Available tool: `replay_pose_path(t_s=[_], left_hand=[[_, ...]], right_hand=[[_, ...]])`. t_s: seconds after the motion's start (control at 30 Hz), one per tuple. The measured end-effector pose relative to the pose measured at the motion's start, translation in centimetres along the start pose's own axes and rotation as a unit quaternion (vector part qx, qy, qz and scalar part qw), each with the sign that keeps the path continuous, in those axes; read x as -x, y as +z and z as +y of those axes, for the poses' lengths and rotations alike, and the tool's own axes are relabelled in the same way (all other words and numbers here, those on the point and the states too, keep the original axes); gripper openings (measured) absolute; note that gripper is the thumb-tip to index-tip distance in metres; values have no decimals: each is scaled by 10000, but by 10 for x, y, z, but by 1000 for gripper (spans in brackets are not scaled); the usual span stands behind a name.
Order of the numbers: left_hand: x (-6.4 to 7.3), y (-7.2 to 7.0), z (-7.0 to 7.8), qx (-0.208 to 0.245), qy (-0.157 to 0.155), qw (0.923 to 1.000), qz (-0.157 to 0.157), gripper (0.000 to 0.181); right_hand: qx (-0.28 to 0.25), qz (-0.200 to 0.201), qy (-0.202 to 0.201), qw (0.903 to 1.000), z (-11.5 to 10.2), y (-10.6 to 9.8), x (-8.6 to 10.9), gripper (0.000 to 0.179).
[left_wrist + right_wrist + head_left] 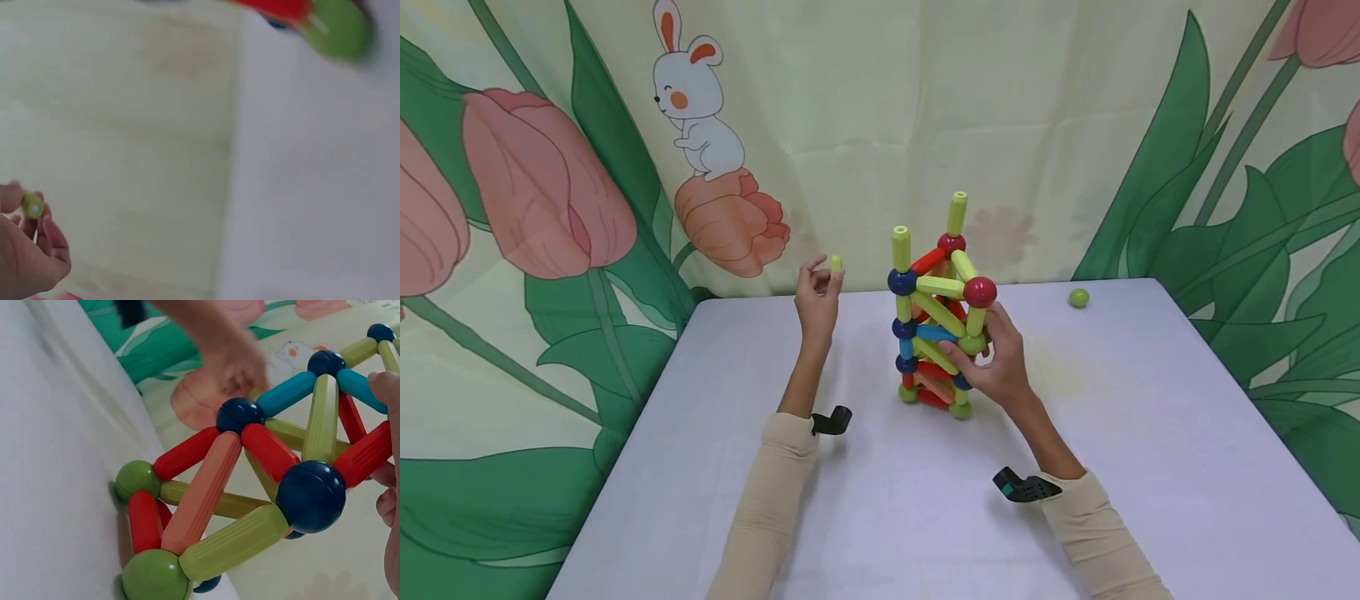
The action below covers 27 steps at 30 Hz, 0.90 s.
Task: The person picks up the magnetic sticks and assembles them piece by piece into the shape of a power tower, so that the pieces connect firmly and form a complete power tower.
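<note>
A tall tower of coloured rods and balls (938, 287) stands upright on the table, with two yellow-green rods pointing up from its top. My right hand (1003, 358) grips its right side around the green ball, at mid height. In the right wrist view, the tower's lower balls and rods (200, 494) fill the middle, and only part of the hand shows at the right edge. Left of the tower and apart from it, my left hand (817, 304) is raised, pinching a short yellow-green rod (837, 263) between thumb and fingers. That rod (32, 205) appears end-on in the left wrist view.
A loose green ball (1078, 297) lies near the table's back right edge. The white-covered table (880, 517) reaches back to a printed curtain (865, 100) with tulips and a rabbit. Each wrist carries a small black camera (832, 421).
</note>
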State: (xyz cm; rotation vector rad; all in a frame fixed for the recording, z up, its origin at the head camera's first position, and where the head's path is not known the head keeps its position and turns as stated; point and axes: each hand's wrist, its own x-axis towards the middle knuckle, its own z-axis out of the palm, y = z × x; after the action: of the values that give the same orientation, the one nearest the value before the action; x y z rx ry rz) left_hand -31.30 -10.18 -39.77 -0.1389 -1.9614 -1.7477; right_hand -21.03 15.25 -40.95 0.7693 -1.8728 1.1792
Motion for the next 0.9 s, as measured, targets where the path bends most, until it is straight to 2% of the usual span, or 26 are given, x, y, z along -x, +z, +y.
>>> replay_pose_path(t_s=[0.03, 0.1, 0.13, 0.2, 0.27, 0.33, 0.4, 0.47, 0.5, 0.57, 0.67, 0.77, 0.9], left_hand=[[2, -1, 16, 414, 1, 9991, 132, 37], [7, -2, 48, 1036, 240, 9937, 350, 37], [12, -2, 63, 1215, 407, 9909, 422, 35], [23, -3, 91, 1329, 984, 9852, 450, 34], [34, -2, 116, 1197, 1763, 9765, 325, 32], [45, 0, 137, 864, 2522, 9638, 34, 30], [54, 5, 153, 483, 3224, 9447, -361, 30], [59, 14, 164, 245, 3650, 9272, -807, 31], [62, 20, 168, 176, 3739, 9219, -998, 31], [68, 32, 172, 167, 3699, 9193, -1334, 34], [76, 50, 172, 363, 3330, 9284, -1609, 40], [83, 64, 170, 558, 2969, 9382, -1686, 45], [87, 75, 170, 645, 2688, 9435, -1827, 45]], right_hand=[[-32, 11, -12, 10000, -5, -1, -2, 53], [-79, 52, -70, 9999, -12, -1, -5, 51], [-79, 78, -88, 9999, -14, -1, -6, 50], [-96, 97, -97, 9999, -16, -2, -7, 51], [-90, 99, -83, 9999, -17, -2, -8, 50], [-112, 44, -13, 9999, -15, -2, -7, 49], [-83, -4, 42, 10000, -10, -1, -4, 50], [7, -23, 72, 10000, -1, -2, -2, 52], [56, -41, 95, 9999, 4, -2, -1, 53], [147, -65, 124, 9998, 10, -2, 1, 54], [147, -113, 195, 9996, 14, -2, 3, 54], [86, -137, 167, 9997, 16, -2, 5, 47], [126, -146, 36, 9998, 17, -2, 7, 54]])
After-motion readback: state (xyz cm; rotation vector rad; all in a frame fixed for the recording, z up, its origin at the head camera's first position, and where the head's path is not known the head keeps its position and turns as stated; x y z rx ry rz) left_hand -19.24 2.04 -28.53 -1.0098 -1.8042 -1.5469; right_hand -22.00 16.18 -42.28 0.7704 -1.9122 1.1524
